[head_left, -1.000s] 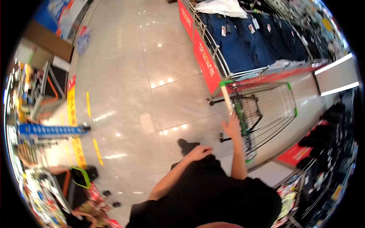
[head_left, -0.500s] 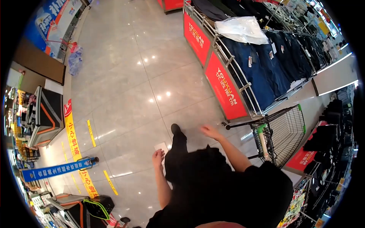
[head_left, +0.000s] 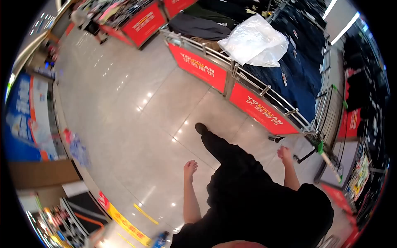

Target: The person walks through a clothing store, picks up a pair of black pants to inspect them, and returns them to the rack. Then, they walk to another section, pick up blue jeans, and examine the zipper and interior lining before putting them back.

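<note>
My left hand [head_left: 190, 170] hangs in the air over the tiled floor [head_left: 124, 136], its fingers loosely bent and a little apart, with nothing in it. On the other side, my right hand [head_left: 284, 154] is held out near the red front panel of a clothing stand [head_left: 264, 109]; it is slightly blurred, fingers half curled, and also holds nothing. Neither hand touches anything. Close to the right hand stands a shopping cart [head_left: 328, 161] with a green and white handle. Folded jeans [head_left: 304, 78] and a crumpled white plastic bag [head_left: 254, 41] lie on the stand.
Another red-panelled stand [head_left: 142, 25] holds clothes further ahead. A person [head_left: 84, 22] is at the far left. Along the left are a blue poster [head_left: 20, 120], a clear plastic bundle [head_left: 77, 149] and a yellow floor strip [head_left: 128, 227]. Clothing racks [head_left: 368, 103] line the right.
My view has turned left and moved forward along the aisle. The stand now lies further across ahead, and a person has come into view. My feet and both hands have shifted in a walking step.
</note>
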A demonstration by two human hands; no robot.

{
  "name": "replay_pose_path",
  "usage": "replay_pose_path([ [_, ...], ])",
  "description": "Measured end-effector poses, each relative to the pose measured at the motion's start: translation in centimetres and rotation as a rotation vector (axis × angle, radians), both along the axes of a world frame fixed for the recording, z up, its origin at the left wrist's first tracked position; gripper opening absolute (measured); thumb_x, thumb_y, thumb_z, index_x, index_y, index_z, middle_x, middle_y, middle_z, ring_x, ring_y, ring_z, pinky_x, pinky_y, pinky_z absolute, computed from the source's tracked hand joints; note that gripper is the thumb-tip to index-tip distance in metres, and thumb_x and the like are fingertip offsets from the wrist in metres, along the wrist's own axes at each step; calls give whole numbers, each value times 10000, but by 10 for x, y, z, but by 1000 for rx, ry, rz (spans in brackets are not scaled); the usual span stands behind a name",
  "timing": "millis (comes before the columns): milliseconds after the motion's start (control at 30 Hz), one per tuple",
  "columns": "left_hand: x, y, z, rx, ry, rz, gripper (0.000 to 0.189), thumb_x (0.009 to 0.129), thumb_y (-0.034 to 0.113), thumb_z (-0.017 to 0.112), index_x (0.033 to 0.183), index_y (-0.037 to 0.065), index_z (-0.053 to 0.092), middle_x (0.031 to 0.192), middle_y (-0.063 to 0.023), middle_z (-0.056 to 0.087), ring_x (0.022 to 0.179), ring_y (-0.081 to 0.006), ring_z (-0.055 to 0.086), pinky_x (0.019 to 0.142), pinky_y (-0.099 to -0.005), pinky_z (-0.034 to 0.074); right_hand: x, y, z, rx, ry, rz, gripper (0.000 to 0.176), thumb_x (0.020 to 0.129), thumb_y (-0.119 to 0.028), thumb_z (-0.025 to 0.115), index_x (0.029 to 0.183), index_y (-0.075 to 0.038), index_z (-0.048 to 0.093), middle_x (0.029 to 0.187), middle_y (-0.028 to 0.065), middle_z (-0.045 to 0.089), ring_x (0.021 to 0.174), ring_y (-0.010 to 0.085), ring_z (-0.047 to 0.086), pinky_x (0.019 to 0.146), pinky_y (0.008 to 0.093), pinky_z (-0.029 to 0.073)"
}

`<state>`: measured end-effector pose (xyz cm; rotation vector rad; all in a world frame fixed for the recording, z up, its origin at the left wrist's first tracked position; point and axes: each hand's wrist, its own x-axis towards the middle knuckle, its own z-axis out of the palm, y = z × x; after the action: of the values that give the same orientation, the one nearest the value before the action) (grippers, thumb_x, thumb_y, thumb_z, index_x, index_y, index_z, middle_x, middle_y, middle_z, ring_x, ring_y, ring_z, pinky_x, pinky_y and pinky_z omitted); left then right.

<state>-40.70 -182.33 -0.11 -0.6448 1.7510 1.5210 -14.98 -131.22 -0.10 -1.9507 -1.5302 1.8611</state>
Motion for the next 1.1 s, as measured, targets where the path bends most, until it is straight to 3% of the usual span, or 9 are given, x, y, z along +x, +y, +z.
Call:
replay_pose_path([
  [233,-187,-63,-9,83,-183,314,328,920,249,562,1172,41,559,1090,-130,647,943,-225,640,768,-326,505,-374,-122,14,-42,96,170,272,911,-267,555,1061,-43,589,828,93,638,732,153,631,634,283,529],
  [333,-261,-93,12,61,-160,396,368,909,244,557,1211,34,534,1145,-149,621,998,-257,626,810,-352,507,-603,-153,-2,660,305,876,448,862,-268,609,1204,17,564,1136,195,639,1094,318,598,921,385,466],
  [567,-422,-153,-20,135,-197,721,372,931,253,540,1241,49,517,1081,-96,628,937,-205,627,727,-309,508,-920,-151,98,1153,423,926,514,857,-322,628,1223,27,533,1116,245,611,1061,394,577,932,440,449],
  [700,-537,-219,-37,193,-120,957,221,943,227,521,1094,77,580,909,-18,637,819,-147,614,689,-277,492,-996,-120,70,1058,55,1108,636,887,-400,591,1279,82,456,1265,282,523,1157,398,525,979,449,415],
  [767,-625,-249,-24,164,-82,941,223,948,238,508,1083,79,586,909,-20,636,807,-144,609,688,-272,492,-999,-112,19,938,169,1024,558,872,-334,603,1262,42,467,1125,280,597,1075,396,581,880,488,463],
  [833,-726,-271,-10,30,-45,846,267,955,249,487,1130,70,582,981,-54,641,864,-180,617,743,-297,503,-999,-142,52,492,176,834,576,879,-320,597,1288,54,442,1118,250,619,1047,342,608,874,441,477],
  [900,-826,-280,4,6,44,704,284,951,245,490,1155,64,574,1034,-78,638,917,-203,614,783,-323,503,-980,-160,-11,743,94,852,606,877,-335,607,1306,54,429,1122,208,634,1000,298,628,855,402,490],
  [1033,-1038,-219,46,-86,232,327,335,938,238,510,1209,46,551,1164,-135,617,1057,-264,590,889,-398,481,-976,-219,34,140,32,310,549,888,-366,621,1264,17,508,1029,169,663,848,255,662,766,357,517],
  [1100,-1129,-166,58,-75,278,213,354,935,241,517,1229,47,542,1167,-135,617,1063,-265,588,896,-403,477,-975,-234,12,424,15,281,444,901,-324,608,1215,-14,556,1003,180,667,823,250,663,712,336,527],
])
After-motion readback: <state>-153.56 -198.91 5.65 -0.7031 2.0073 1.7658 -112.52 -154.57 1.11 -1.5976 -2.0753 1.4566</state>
